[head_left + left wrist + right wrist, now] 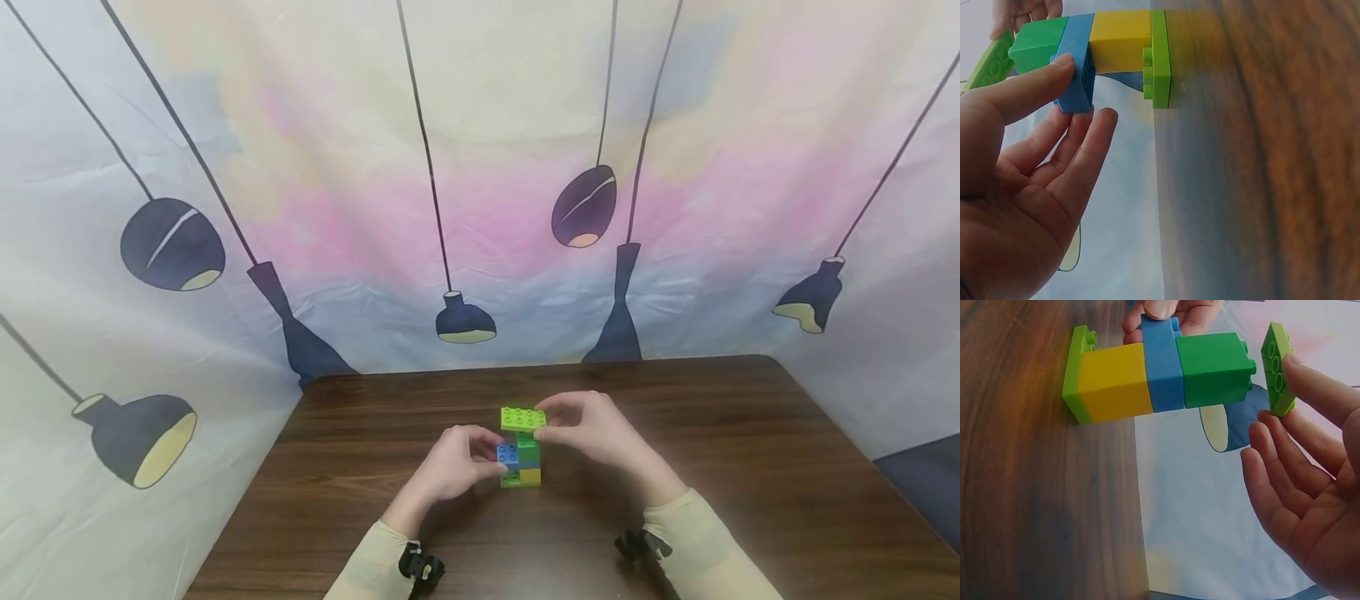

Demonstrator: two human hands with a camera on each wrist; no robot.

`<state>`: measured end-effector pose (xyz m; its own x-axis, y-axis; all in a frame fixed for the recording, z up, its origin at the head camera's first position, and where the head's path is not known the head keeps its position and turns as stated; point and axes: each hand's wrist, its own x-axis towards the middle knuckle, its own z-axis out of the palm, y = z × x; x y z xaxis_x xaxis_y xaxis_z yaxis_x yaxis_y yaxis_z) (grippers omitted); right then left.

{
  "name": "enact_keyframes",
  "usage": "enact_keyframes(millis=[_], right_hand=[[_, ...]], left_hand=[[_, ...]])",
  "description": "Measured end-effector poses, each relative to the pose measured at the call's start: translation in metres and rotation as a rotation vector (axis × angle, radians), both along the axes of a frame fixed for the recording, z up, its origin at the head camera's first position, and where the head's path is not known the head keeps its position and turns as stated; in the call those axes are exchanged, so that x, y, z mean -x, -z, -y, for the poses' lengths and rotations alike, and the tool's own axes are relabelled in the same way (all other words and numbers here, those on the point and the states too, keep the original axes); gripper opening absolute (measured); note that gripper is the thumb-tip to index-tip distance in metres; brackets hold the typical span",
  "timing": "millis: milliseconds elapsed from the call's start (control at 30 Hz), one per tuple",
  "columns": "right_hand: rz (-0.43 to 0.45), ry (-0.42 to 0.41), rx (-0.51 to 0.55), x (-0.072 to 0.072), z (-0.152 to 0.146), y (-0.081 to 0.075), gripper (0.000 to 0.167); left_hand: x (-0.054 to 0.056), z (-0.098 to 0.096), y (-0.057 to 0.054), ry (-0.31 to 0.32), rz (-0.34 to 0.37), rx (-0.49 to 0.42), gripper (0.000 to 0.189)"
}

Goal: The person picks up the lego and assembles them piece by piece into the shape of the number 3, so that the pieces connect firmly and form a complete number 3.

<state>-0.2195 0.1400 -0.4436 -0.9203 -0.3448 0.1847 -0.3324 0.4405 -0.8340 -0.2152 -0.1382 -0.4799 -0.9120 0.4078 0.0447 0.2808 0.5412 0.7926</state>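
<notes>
On the table stands a small stack of toy building bricks. A light green plate (1074, 375) forms its base, under a yellow brick (1115, 382), a blue brick (1163, 369) and a green brick (1215, 369) on top. My left hand (453, 462) pinches the overhanging end of the blue brick between thumb and fingers. With thumb and fingertips my right hand (596, 425) holds a second light green plate (522, 418) by its right end. In the right wrist view a gap separates this plate's hollow underside from the green brick's studs.
The brown wooden table (360, 517) extends around the stack. Behind it hangs a cloth backdrop (517, 208) printed with dark lamps. A black wrist device (422, 568) is strapped on the left sleeve, another black device (643, 544) on the right.
</notes>
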Motion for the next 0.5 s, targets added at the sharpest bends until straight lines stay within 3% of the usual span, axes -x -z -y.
enact_keyframes(millis=[500], right_hand=[[-0.027, -0.022, -0.024, -0.0005, 0.0050, 0.0027, 0.036]], left_hand=[[-0.0001, -0.0004, 0.0015, -0.005, -0.002, 0.007, 0.033]])
